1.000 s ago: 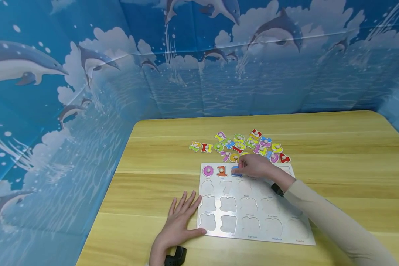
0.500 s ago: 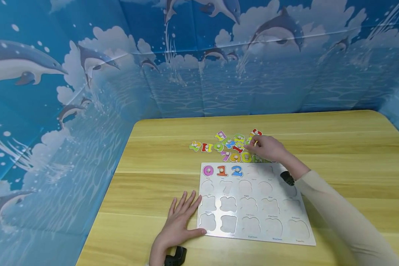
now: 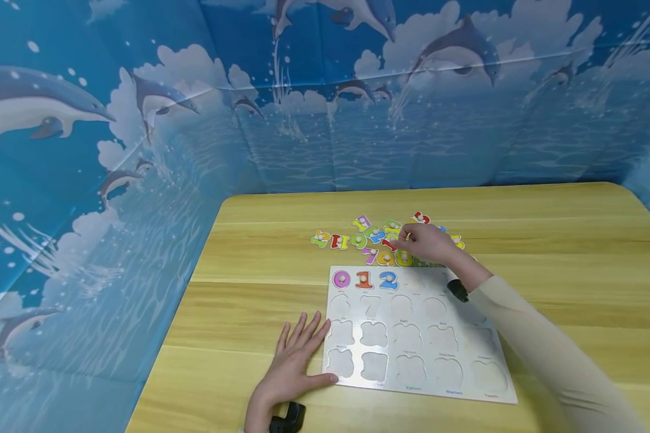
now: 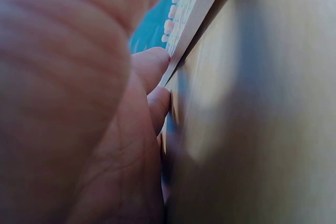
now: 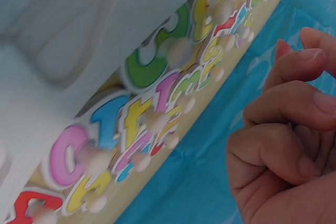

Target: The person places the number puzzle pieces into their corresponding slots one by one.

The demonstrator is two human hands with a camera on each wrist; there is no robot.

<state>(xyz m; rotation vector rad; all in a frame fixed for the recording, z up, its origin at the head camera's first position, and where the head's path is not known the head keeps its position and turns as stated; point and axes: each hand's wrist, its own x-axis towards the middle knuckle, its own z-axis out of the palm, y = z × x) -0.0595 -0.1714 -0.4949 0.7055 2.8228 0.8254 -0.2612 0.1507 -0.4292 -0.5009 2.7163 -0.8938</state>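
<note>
A white number puzzle board (image 3: 356,337) lies on the table, with a pink 0 (image 3: 341,279), an orange 1 (image 3: 364,279) and a blue 2 (image 3: 388,280) in its top row. My left hand (image 3: 292,367) lies spread at the board's left side, thumb on the lower left corner and fingertips by the edge. Over the loose knobbed number pieces (image 3: 359,241) hovers my right hand (image 3: 430,243), its fingers bent. In the right wrist view those fingers (image 5: 262,148) hold nothing visible and are apart from the green 3 (image 5: 139,74). The hand hides part of the pile in the head view.
The pile spreads behind the board's far edge, with a purple 7 (image 3: 371,255) among its near pieces. A light wooden table (image 3: 238,300) carries everything. Behind and to the left hangs a blue dolphin-print cloth (image 3: 325,138).
My right hand has left the blue 2, now lying in its recess, and moved back to the pile. Lately it has shifted slightly left over the pieces. The left hand stays put.
</note>
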